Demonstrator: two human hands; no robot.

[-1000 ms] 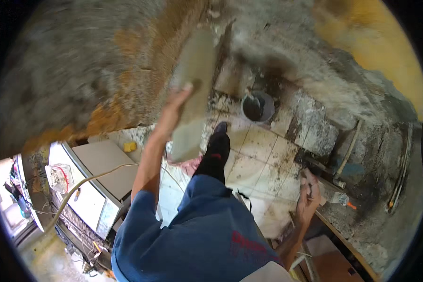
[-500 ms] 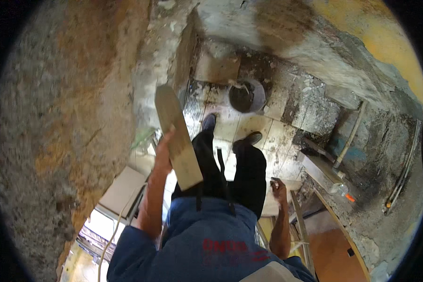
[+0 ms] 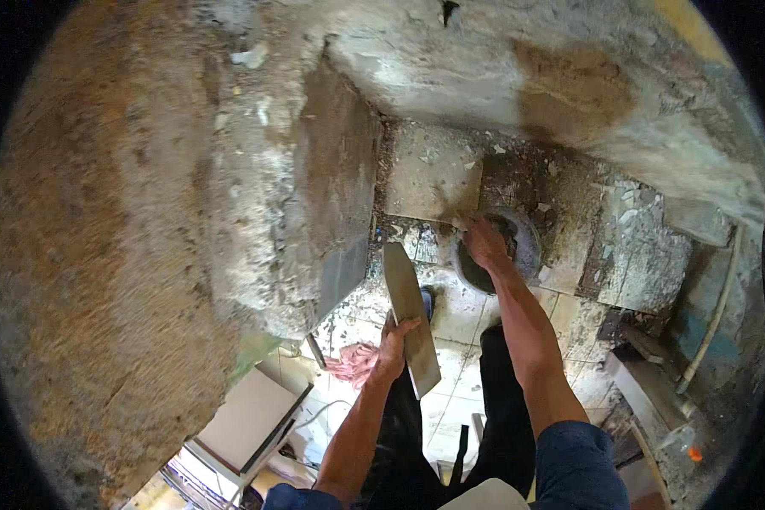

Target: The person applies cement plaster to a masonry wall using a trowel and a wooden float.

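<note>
My left hand (image 3: 391, 347) grips a long grey-brown plastering float (image 3: 411, 319) by its edge, thumb over the near face. One end of the float tapers and points away from me; its face looks bare. My right hand (image 3: 487, 244) reaches down over the bucket (image 3: 531, 255), a round pale one holding dark wet mortar (image 3: 478, 274). Its fingers are closed at the far left rim, round the handle of a trowel. Only a pale bit of that handle shows; the blade is hidden.
Rough, partly plastered walls (image 3: 127, 255) rise at left and far side. A pink cloth (image 3: 353, 364) lies on the tiled floor. At right are a long metal box-shaped bar (image 3: 646, 387), a pole (image 3: 710, 319) and rubble. A white cabinet (image 3: 251, 408) stands near left.
I have bent toward the bucket. My right hand has moved from beside my hip into it, onto the trowel handle. The float, still in my left hand, has shifted right and lower.
</note>
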